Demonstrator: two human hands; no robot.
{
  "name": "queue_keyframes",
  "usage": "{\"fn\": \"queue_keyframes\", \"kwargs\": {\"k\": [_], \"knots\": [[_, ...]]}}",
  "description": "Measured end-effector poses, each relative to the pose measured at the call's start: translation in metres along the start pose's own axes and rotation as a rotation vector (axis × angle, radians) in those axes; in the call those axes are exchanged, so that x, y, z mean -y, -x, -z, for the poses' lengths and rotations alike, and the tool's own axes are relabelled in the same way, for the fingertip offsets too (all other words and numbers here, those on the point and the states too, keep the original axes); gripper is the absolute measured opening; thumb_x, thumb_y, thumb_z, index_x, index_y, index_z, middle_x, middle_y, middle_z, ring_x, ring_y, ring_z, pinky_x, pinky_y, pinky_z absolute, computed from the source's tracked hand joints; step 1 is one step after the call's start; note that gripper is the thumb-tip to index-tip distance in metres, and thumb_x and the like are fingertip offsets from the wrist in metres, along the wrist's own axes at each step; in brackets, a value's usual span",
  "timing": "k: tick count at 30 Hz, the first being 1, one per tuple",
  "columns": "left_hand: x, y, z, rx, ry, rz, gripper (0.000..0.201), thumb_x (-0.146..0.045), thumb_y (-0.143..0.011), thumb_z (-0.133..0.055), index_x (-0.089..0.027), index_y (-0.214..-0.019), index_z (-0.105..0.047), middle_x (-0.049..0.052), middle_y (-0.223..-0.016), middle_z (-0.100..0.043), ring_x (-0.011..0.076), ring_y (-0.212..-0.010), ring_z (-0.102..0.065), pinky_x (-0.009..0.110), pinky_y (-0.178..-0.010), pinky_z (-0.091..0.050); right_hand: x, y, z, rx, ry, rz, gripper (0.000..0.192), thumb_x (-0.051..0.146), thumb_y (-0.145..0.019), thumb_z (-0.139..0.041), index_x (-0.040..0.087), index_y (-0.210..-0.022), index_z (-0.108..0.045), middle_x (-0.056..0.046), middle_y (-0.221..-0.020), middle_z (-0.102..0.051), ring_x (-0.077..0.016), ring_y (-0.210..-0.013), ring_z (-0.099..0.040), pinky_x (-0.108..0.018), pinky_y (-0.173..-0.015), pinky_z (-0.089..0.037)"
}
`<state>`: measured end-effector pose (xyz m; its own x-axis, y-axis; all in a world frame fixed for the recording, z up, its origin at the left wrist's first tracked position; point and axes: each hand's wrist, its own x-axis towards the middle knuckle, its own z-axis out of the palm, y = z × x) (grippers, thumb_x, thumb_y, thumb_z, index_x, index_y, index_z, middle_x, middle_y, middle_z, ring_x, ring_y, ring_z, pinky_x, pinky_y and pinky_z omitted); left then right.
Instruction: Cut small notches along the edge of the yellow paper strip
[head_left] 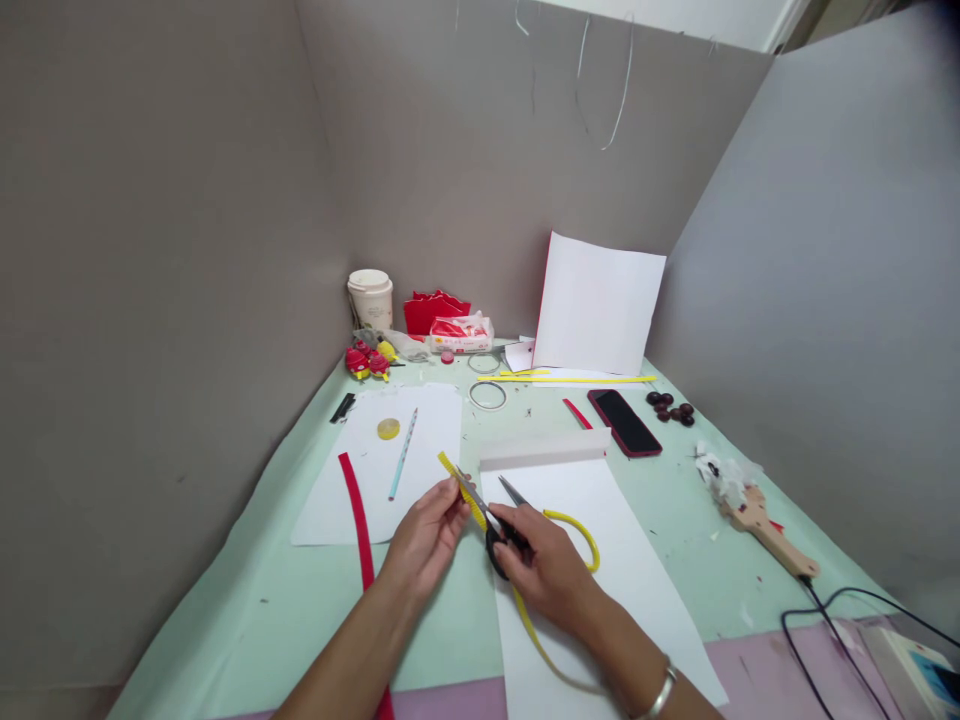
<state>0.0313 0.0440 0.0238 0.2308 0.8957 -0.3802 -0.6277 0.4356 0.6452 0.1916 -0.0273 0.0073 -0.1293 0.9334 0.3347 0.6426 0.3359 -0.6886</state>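
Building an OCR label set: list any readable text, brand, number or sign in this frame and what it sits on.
None is readable.
Red-and-white plastic packet at the back wall: printing shows, too blurred to read.
White lidded paper cup: faint mark, illegible.
Black phone with red case: screen dark, no text.
White paper sheets: blank.
Yellow strip and black-handled scissors in the hands: no markings visible.

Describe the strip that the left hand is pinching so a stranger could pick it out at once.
Start at the long white sheet nearest the person on the pale green table. At its left edge the left hand pinches a narrow yellow strip while the right hand works black-handled scissors open across it. Unlike the red strip to the left, it is yellow and loops back across the sheet.
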Motion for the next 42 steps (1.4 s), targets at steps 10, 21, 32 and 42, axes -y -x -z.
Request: {"fn": "queue_keyframes", "kwargs": {"k": [10,21,32,42], "knots": [[-0.0001,0.0018,-0.0016,-0.011,0.022,0.007,0.017,-0.004,-0.088,-0.055,-0.007,-0.082,-0.071,0.008,-0.081,-0.068,0.0089,-0.065,-0.064,0.016,-0.059,-0.058,-0.0028,0.0008,-0.0010,0.003,-0.027,0.003,0.042,0.017,-0.083,-0.055,0.021,-0.125,-0.056,-0.007,-0.094,-0.066,-0.0215,-0.083,-0.061,-0.034,-0.074,-0.050],[0.0018,-0.0015,0.0015,0.004,0.041,-0.003,0.014,-0.005,-0.087,-0.057,-0.006,-0.081,-0.070,0.008,-0.079,-0.067,0.0088,-0.064,-0.063,0.016,-0.059,-0.058,0.0010,-0.0026,0.0028,-0.024,-0.076,-0.036,0.041,0.015,-0.080,-0.056,0.021,-0.120,-0.057,-0.004,-0.087,-0.063,-0.0191,-0.075,-0.060,-0.031,-0.070,-0.049],[0.0020,-0.0001,0.0022,0.041,0.040,-0.004,0.010,-0.005,-0.084,-0.061,-0.010,-0.081,-0.068,0.004,-0.076,-0.065,0.0084,-0.061,-0.062,0.016,-0.057,-0.056,0.0035,-0.0004,0.0017,0.017,-0.044,-0.036,0.042,0.017,-0.080,-0.058,0.022,-0.122,-0.056,-0.003,-0.088,-0.063,-0.0185,-0.075,-0.059,-0.031,-0.069,-0.049],[0.0042,-0.0037,0.0060,0.064,0.044,0.008,0.013,-0.005,-0.086,-0.058,-0.008,-0.084,-0.070,0.005,-0.079,-0.066,0.0095,-0.065,-0.062,0.018,-0.058,-0.056,0.0020,0.0011,-0.0002,0.029,-0.016,-0.025,0.042,0.018,-0.083,-0.057,0.021,-0.124,-0.054,-0.005,-0.091,-0.063,-0.0200,-0.078,-0.059,-0.032,-0.072,-0.048]]}}
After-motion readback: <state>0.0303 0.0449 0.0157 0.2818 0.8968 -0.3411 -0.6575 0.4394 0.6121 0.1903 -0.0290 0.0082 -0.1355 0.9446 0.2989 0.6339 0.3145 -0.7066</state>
